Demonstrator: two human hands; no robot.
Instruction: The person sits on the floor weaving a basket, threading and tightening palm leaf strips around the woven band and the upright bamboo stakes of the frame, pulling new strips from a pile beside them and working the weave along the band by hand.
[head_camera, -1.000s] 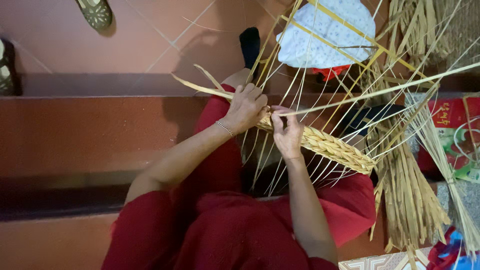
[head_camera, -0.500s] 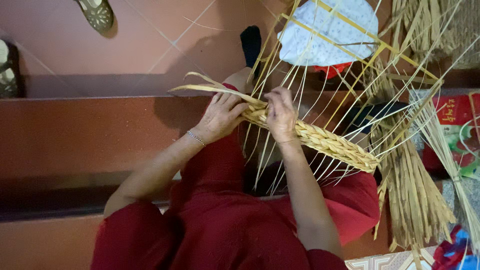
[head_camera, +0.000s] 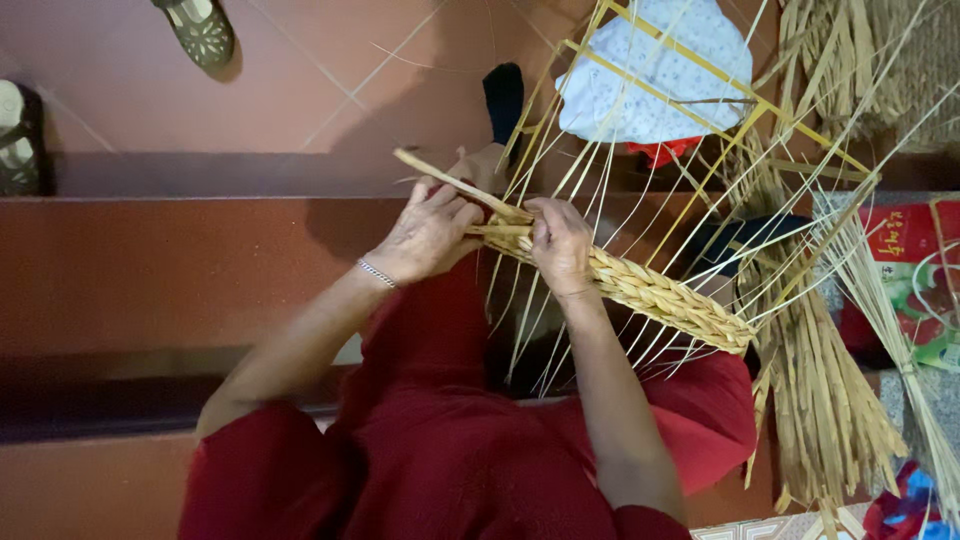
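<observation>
A braided straw band (head_camera: 660, 292) runs from the middle toward the lower right, over my red-clothed lap. My right hand (head_camera: 560, 245) is closed around the band's working end. My left hand (head_camera: 430, 232) pinches loose flat straw strands (head_camera: 455, 185) that stick out to the upper left, right beside that end. Many thin straw stalks (head_camera: 640, 150) fan up and to the right from the braid.
A bundle of dry straw (head_camera: 820, 400) lies at the right, next to colourful bags (head_camera: 915, 280). A white dotted cloth (head_camera: 650, 75) rests on the red tiled floor above. Two sandals (head_camera: 200, 30) sit at the top left, beyond a red step (head_camera: 170, 270).
Both hands have shifted slightly left along the braid's end. The left hand has turned the loose strands from lying flat to pointing up-left.
</observation>
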